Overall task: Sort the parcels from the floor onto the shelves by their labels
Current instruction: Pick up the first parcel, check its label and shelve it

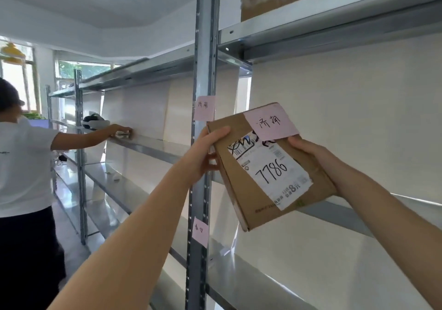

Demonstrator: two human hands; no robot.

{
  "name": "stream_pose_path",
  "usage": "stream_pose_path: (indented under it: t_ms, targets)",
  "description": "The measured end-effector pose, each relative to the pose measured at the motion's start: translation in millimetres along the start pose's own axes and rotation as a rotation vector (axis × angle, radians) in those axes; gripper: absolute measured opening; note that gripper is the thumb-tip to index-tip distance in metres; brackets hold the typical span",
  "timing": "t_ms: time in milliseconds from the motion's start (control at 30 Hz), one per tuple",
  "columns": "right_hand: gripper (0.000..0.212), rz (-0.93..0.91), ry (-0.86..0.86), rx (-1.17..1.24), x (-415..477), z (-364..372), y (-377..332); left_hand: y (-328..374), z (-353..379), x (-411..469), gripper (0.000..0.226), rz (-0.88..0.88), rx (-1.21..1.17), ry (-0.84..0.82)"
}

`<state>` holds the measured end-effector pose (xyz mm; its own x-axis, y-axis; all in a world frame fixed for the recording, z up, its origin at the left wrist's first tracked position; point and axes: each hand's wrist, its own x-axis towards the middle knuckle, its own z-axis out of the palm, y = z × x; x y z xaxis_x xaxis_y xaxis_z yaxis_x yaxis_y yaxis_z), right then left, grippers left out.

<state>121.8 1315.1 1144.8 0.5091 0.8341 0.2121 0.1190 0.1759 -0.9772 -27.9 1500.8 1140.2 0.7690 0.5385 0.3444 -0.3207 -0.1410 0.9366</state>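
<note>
While the left hand [203,151] and right hand [308,149] clasped the flat parcel [270,166] by its edges, tilted before the shelf [334,211] whose post label [203,108] matched its pink note [270,123], placement looked imminent but unfinished.

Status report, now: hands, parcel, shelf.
Left hand and right hand both gripping the flat parcel. Its pink note matches the post label. Shelf behind it bare, nothing blocking.
</note>
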Motion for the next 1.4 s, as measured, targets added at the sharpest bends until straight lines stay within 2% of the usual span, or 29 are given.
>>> stream_pose_path:
  t_ms: [100, 200, 267, 333, 400, 500, 567, 667, 767, 867, 933, 1067, 1200, 1400]
  targets:
    - [0.028, 0.045, 0.097, -0.084, 9.4, 5.4, -15.8, 2.9, -7.2, 25.8, 0.020, -0.070, -0.063, -0.017]
    - [0.035, 0.033, 0.285, -0.065, 16.7, 10.9, -27.4, -0.1, -12.9, 54.3, 0.019, -0.107, -0.139, 0.013]
    - [0.041, 0.000, 0.478, -0.029, 19.6, 12.4, -30.8, -1.1, -14.2, 70.4, 0.029, -0.141, -0.174, 0.026]
    - [0.037, -0.050, 0.632, -0.093, 20.5, 18.6, -26.5, -3.8, -14.3, 83.2, 0.044, -0.181, -0.236, 0.046]
    - [0.033, -0.072, 0.708, -0.136, 21.7, 28.8, -15.4, -7.1, -9.0, 91.4, 0.062, -0.204, -0.308, 0.076]
    - [0.060, -0.093, 0.791, -0.079, 31.4, 48.4, -2.3, -10.3, -0.7, 101.2, 0.074, -0.248, -0.371, 0.039]
    - [0.062, -0.086, 0.846, -0.006, 35.0, 48.5, -4.4, -11.8, 4.1, 107.8, 0.074, -0.269, -0.283, -0.013]
    - [0.049, 0.036, 0.839, -0.045, 35.6, 37.1, -15.4, -12.6, 2.8, 118.2, 0.071, -0.236, -0.062, -0.060]
    - [0.051, 0.208, 0.806, -0.159, 45.4, 21.9, -21.2, -12.5, 1.6, 131.7, 0.075, -0.214, 0.105, -0.143]
    - [0.039, 0.319, 0.799, -0.292, 62.8, 16.1, -26.8, -15.8, 4.6, 147.1, 0.069, -0.235, 0.320, -0.237]
    - [0.035, 0.355, 0.804, -0.312, 80.1, 6.9, -25.5, -18.3, 8.7, 158.6, 0.059, -0.266, 0.338, -0.264]
    - [0.045, 0.453, 0.782, -0.327, 112.4, -8.9, -16.8, -30.5, 14.2, 184.9, 0.051, -0.308, 0.362, -0.257]
    - [0.028, 0.524, 0.775, -0.418, 131.6, -10.3, -14.8, -45.1, 8.6, 202.9, 0.041, -0.373, 0.403, -0.234]
    - [0.037, 0.601, 0.763, -0.448, 136.2, -10.1, -0.1, -47.2, -1.7, 206.3, 0.038, -0.390, 0.491, -0.255]
